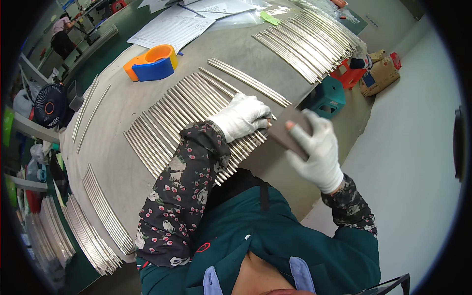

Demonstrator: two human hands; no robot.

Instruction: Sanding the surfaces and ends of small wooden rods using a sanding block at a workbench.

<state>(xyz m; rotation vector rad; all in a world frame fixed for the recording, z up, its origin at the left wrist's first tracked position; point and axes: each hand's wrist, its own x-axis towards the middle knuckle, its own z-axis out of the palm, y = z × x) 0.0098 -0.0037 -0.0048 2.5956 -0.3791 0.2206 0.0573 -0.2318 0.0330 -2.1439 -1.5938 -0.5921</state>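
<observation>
Row of metal rods (187, 118) lies under and left of left hand (243, 117), long axes running away from body toward upper right. Left hand presses flat on rod ends, nearer. Right hand (319, 150) grasps grey flat block (290, 132) just beside, right. Tape dispenser (152, 63) well beyond on bench (113, 137); nothing between hands.

Bright, even indoor light fills the scene, seemingly from overhead, with only faint, soft shadows. The grey desk (118, 118) looks evenly lit, and the rows of metal rods (182, 105) carry thin pale glints along their lengths. The white gloves are bright but keep some fabric detail. Strong fisheye distortion bends straight edges into curves toward the rim, and a black vignette rings the round picture. The centre is sharp; the far corners look softer and compressed.
</observation>
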